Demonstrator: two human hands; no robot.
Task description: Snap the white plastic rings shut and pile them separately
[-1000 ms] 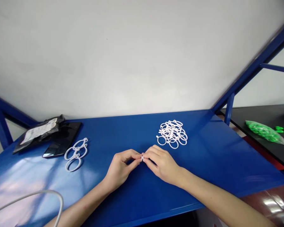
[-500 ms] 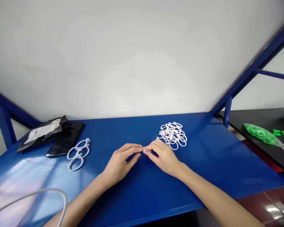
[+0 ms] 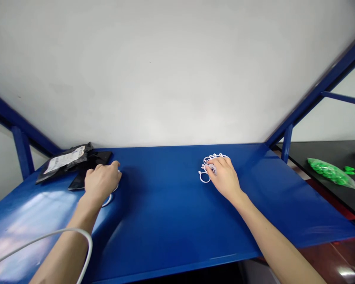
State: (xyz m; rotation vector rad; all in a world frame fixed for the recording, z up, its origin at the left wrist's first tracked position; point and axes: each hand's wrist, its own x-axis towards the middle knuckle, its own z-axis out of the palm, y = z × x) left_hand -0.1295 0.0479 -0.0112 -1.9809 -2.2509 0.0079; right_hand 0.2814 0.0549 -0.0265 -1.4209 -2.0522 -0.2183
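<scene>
My left hand (image 3: 100, 180) lies knuckles-up over the small group of joined white rings (image 3: 108, 200) at the left of the blue shelf (image 3: 165, 221). Its fingers are curled down on them, and only one arc of a ring shows below the palm. My right hand (image 3: 225, 176) rests on the loose pile of white plastic rings (image 3: 205, 173) at the back right. Its fingers are stretched forward over the pile and hide most of it.
A black foil bag with a white label (image 3: 65, 159) and a dark phone (image 3: 90, 167) lie beside my left hand. A white cable (image 3: 62, 236) loops over my left forearm. To the right, a black table holds a bag of green parts (image 3: 331, 171). Blue frame posts stand at both ends.
My hands were pinched together on one ring at the middle of the shelf. They have parted: the left went left to the joined rings, the right went back to the loose pile.
</scene>
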